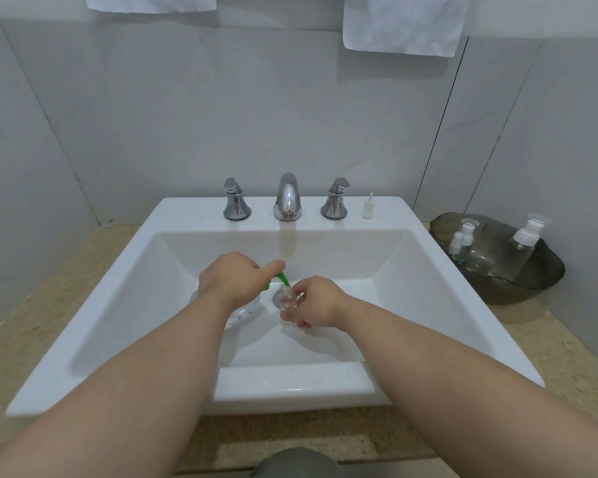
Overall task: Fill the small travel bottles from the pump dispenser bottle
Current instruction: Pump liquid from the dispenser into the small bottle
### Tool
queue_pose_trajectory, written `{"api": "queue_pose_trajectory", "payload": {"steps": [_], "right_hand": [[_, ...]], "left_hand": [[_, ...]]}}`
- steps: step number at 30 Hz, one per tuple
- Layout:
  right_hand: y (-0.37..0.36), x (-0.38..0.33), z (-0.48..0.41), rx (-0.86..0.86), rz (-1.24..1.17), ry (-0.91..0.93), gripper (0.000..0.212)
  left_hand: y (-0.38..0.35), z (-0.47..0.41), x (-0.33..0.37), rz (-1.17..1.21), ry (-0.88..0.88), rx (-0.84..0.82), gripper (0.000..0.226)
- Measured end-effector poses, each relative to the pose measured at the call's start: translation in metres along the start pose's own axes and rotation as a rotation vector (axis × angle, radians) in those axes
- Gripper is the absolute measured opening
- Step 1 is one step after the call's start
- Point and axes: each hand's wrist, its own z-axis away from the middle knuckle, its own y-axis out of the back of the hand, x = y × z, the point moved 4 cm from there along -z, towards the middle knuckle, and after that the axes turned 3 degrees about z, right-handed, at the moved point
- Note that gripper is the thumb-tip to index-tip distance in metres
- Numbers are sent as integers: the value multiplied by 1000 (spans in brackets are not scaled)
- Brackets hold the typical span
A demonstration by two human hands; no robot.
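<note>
**Both hands in the sink, pump over travel bottle**

On my feed both hands were down inside the white sink, just in front of the drain. The left hand sat on top of the pump dispenser bottle, fingers curled over the pump head. Only the clear lower body showed under the wrist, standing on the basin floor. Its green nozzle stuck out to the right, tip right above the mouth of the small travel bottle.

The right hand held that clear travel bottle upright, fingers clamped around its body. I couldn't read the fill level.

On the sink's back ledge I saw a chrome faucet between two chrome handles. A small white cap with a tube stood upright just right of the right handle.

A dark translucent bowl sat on the speckled surface right of the sink. It held two little bottles with bluish liquid and a bigger clear pump bottle, leaning.

Two white towels hung on the tiled wall above.
</note>
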Motion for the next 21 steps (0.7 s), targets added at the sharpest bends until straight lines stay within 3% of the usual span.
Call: {"api": "queue_pose_trajectory", "payload": {"steps": [21], "right_hand": [[-1, -1, -4, 9, 1, 68, 27]], "left_hand": [[0, -7, -6, 0, 47, 6, 60]]}}
